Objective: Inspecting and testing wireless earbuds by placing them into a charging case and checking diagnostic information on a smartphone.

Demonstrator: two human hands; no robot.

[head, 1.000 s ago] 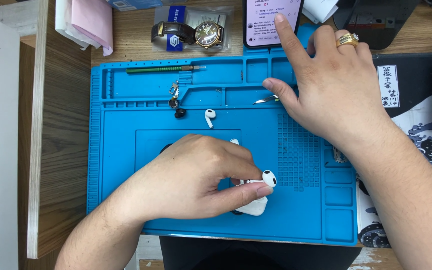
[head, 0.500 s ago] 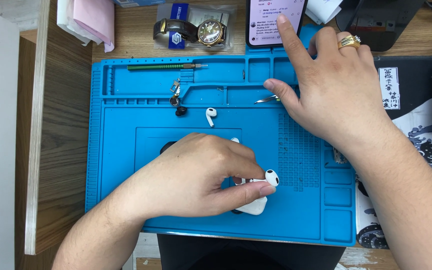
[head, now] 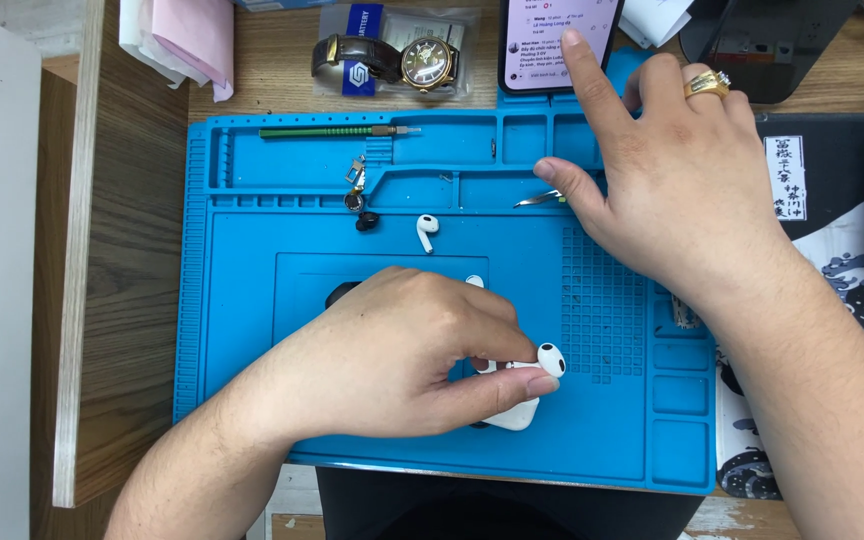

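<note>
Left hand: the left hand [head: 392, 360] is curled, thumb and forefinger pinching a white earbud [head: 549, 359] over the blue work mat [head: 252, 330], toward the near edge of the table
Charging case: a white case [head: 514, 412] lies on the mat just under that earbud, mostly hidden by the fingers; it looks open, though I cannot be sure
Right hand: the right hand [head: 682, 190] is spread flat, gripping nothing, its forefinger on the screen of a phone [head: 552, 45] at the far edge of the table
Second earbud: another white earbud [head: 426, 231] lies loose on the mat, apart from both hands
Other bits: a green screwdriver [head: 337, 131] rests in the mat's far tray, small metal parts [head: 354, 185] just below it, a wristwatch [head: 402, 60] on the wood beyond
Progress: one earbud is in hand at the case, the other not yet picked up; by my reading the work is about midway
</note>
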